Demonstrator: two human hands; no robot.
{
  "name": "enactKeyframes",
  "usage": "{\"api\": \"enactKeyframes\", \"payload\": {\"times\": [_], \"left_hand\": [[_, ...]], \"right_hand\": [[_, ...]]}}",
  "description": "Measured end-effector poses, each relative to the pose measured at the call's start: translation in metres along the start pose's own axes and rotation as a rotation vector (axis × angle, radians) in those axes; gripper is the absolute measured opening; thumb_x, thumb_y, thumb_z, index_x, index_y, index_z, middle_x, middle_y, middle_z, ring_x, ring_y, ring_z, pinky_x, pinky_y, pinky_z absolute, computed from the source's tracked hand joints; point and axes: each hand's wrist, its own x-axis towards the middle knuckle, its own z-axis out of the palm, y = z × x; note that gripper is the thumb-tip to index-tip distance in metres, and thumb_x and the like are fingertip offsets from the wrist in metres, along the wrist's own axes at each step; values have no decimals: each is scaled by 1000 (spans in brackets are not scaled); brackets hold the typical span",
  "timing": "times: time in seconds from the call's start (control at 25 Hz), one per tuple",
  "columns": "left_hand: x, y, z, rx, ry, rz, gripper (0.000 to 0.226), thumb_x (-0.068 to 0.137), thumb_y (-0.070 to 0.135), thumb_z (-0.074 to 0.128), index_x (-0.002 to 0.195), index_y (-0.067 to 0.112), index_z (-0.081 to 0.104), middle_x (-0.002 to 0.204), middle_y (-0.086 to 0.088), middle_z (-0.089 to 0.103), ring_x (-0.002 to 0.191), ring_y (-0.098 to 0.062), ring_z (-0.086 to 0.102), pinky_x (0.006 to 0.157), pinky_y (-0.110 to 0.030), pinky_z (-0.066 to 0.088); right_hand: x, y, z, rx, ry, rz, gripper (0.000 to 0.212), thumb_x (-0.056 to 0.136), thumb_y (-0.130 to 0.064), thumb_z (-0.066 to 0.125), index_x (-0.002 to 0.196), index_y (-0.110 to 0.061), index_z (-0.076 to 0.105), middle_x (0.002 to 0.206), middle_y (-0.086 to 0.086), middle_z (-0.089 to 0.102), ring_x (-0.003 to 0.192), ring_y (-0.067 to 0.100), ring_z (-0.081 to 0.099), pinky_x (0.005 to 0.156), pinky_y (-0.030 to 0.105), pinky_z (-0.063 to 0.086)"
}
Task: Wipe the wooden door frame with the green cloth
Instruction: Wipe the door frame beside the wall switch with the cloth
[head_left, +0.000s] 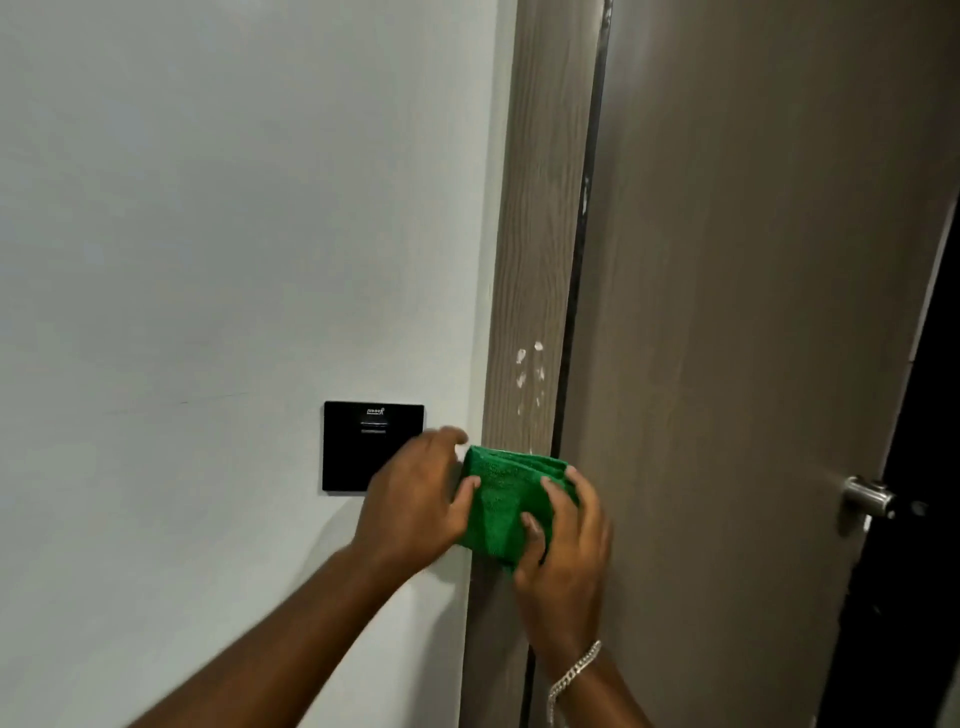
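**Cloth on the frame, white spots above**

Both hands press the folded green cloth (501, 499) flat against the wooden door frame (540, 260): left hand (415, 499) curled on its edge, right hand (563, 540) spread across it. Soft, light, bunches easily; palm pressure probably suits it best.

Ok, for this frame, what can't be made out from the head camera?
- Door frame behind the green cloth: hidden by the cloth and both hands, so dirt there is unknown.
- Print on the black wall panel: too small to read; the left hand covers its lower right corner.
- Door handle: its far end is lost in the dark gap.
- Frame's top and bottom: cut off by the image edges.
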Motion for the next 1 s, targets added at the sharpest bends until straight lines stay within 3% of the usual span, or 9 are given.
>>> {"api": "enactKeyframes", "payload": {"times": [0.12, 0.16, 0.24, 0.36, 0.48, 0.6, 0.76, 0.92, 1.0], "left_hand": [[55, -12, -31, 121, 229, 279, 37, 86, 20, 56, 120, 4, 58, 116, -15, 64, 109, -28, 57, 92, -43, 53], [74, -19, -41, 192, 236, 317, 46, 88, 21, 51, 129, 2, 54, 132, -20, 58, 126, -32, 51, 106, -46, 44], [103, -36, -51, 449, 151, 341, 64, 93, 29, 42, 150, 3, 28, 159, -19, 27, 149, -33, 20, 122, -50, 19], [122, -57, -43, 719, 175, 312, 77, 95, 46, 30, 155, 10, 0, 165, -13, 2, 153, -29, 0, 123, -50, 5], [128, -57, -40, 740, 227, 341, 78, 94, 53, 23, 155, 10, -2, 165, -13, 3, 152, -29, 2, 122, -50, 5], [131, -59, -40, 731, 233, 364, 80, 94, 55, 23, 154, 9, -2, 165, -15, 5, 152, -30, 3, 122, -51, 6], [134, -55, -41, 734, 247, 370, 83, 93, 57, 23, 154, 7, -2, 165, -15, 3, 152, -31, 2, 123, -52, 7], [135, -54, -42, 727, 276, 364, 85, 92, 59, 22, 154, 5, -2, 165, -17, 3, 152, -31, 2, 123, -50, 7], [133, -53, -41, 699, 312, 304, 88, 92, 61, 24, 154, 4, -1, 164, -19, 4, 152, -33, 3, 123, -50, 6]], "right_hand": [[-12, -10, 21, -107, -69, 8, 51, 97, -27, 38, 143, -5, 43, 155, 14, 39, 147, 34, 29, 115, 52, 35], [-12, -15, 27, -121, -73, 51, 59, 98, -39, 36, 148, -6, 35, 159, 12, 31, 150, 33, 21, 118, 53, 31], [-3, -25, 41, -142, -40, 181, 77, 94, -60, 31, 153, -11, 24, 164, 7, 22, 153, 28, 13, 122, 52, 19], [-2, -21, 59, -196, 41, 195, 84, 91, -68, 30, 154, -12, 21, 163, 7, 22, 153, 28, 14, 124, 50, 11], [-5, -11, 58, -261, 48, 75, 85, 92, -66, 33, 153, -9, 19, 163, 9, 20, 153, 31, 14, 125, 52, 10], [17, -17, 63, -246, 92, 161, 86, 93, -67, 31, 155, -9, 14, 165, 7, 13, 154, 27, 6, 126, 48, 1], [2, -6, 54, -293, 28, -24, 85, 93, -64, 31, 152, -3, 19, 161, 13, 19, 152, 32, 11, 124, 54, 10], [31, -16, 57, -275, 80, 101, 85, 93, -65, 29, 154, -6, 14, 164, 10, 12, 154, 28, 5, 126, 49, 1], [29, -14, 55, -320, 64, -10, 84, 94, -64, 30, 153, -5, 14, 163, 12, 14, 154, 29, 5, 126, 48, 1]]}}
